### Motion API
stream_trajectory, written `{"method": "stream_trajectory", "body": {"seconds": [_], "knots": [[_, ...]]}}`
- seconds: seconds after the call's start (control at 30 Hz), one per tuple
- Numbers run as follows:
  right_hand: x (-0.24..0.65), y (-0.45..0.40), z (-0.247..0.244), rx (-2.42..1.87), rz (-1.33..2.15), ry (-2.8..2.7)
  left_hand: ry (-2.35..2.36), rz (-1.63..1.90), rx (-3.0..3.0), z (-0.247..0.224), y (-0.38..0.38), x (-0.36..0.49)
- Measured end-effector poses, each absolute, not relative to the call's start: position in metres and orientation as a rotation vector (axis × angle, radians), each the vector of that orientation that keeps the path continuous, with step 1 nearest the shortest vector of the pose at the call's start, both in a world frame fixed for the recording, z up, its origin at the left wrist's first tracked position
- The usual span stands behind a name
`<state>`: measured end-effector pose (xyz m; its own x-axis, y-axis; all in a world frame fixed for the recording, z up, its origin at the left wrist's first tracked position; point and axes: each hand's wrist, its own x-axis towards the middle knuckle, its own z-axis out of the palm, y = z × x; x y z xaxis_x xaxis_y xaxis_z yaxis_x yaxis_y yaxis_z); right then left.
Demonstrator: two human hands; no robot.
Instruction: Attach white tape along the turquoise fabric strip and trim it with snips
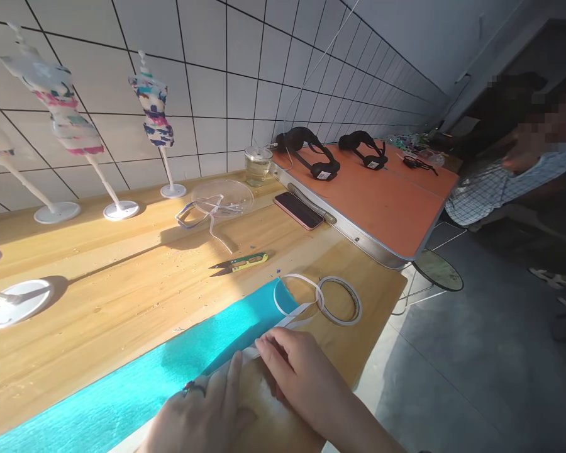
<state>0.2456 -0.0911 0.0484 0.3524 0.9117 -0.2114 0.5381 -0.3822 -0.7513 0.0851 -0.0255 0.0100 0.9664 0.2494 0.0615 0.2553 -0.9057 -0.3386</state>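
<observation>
A long strip of turquoise material (170, 362) lies diagonally on the wooden table, its far end curled up. My left hand (205, 406), with a ring on one finger, lies flat with fingers stretched along the strip's near edge, over a white tape. Just right of it, my right hand (299, 371) pinches the white tape (298, 313) between thumb and fingers. From there the tape loops past the curled end to a white tape roll (340, 301) lying flat. Green and yellow thread snips (240, 264) rest beyond the turquoise strip.
Small mannequins on stands (155, 113) line the tiled wall at left. Behind the snips are a clear plastic lid (238, 196), a lidded cup (258, 167) and a phone (298, 209). Headsets (311, 154) lie on an orange folding table (382, 195). A person (500, 179) sits at far right.
</observation>
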Motion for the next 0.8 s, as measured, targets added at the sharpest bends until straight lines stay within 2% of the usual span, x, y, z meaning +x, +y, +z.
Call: {"method": "stream_trajectory", "body": {"seconds": [0.13, 0.23, 0.33, 0.43, 0.57, 0.8], "knots": [[0.246, -0.093, 0.046, -2.034, 0.851, -1.230, -0.387, -0.038, -2.815, 0.006, -0.024, 0.082], [0.244, -0.094, 0.046, -2.002, 0.868, -1.191, -0.454, 0.116, -2.979, 0.010, -0.019, 0.080], [0.243, -0.095, 0.048, -1.959, 0.901, -1.156, -0.706, 0.299, -3.207, 0.022, -0.011, 0.086], [0.244, -0.097, 0.052, -1.901, 0.909, -1.130, -1.013, 0.335, -3.393, 0.037, -0.005, 0.102], [0.247, -0.100, 0.050, -1.801, 0.934, -1.048, -1.334, 0.170, -3.507, 0.039, 0.000, 0.119], [0.255, -0.100, 0.030, -1.631, 1.116, -0.880, -1.109, -0.334, -3.410, -0.003, 0.008, 0.106]]}}
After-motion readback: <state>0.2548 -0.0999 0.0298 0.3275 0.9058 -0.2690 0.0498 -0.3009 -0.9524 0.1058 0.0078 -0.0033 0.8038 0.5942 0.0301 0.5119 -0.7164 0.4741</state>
